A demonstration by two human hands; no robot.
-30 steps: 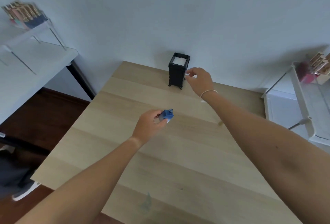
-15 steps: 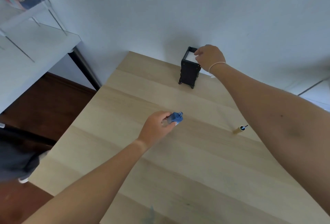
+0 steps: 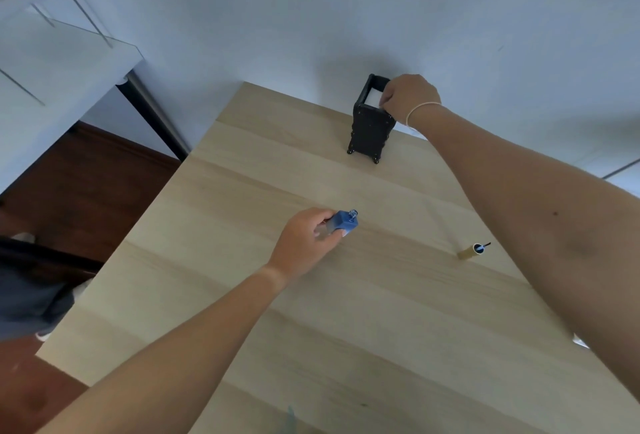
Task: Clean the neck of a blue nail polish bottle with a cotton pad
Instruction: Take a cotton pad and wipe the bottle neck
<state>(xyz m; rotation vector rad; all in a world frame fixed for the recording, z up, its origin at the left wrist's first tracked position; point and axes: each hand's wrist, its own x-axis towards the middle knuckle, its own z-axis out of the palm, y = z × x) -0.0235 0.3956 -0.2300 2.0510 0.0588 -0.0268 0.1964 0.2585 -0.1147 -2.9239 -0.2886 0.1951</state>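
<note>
My left hand (image 3: pixel 304 243) holds the small blue nail polish bottle (image 3: pixel 343 222) just above the wooden table (image 3: pixel 346 329). The bottle has no cap, and its threaded neck points up and away from me. At the far edge stands a black holder (image 3: pixel 369 132) with white cotton pads (image 3: pixel 372 99) showing at its open top. My right hand (image 3: pixel 408 99) rests over the holder's top, fingers curled and pinching the right edge of the top pad. The gold cap with its brush (image 3: pixel 472 250) lies on the table to the right.
A white wall rises right behind the table. A white shelf unit (image 3: pixel 52 70) with a black leg stands to the left over dark wood flooring. A dark chair or cloth (image 3: pixel 31 291) sits at the table's left edge.
My right hand rose from the holder's side to its top and closed its fingers on the pad's edge. The left hand kept the bottle almost still. The view shifted, and the cap came into sight.
</note>
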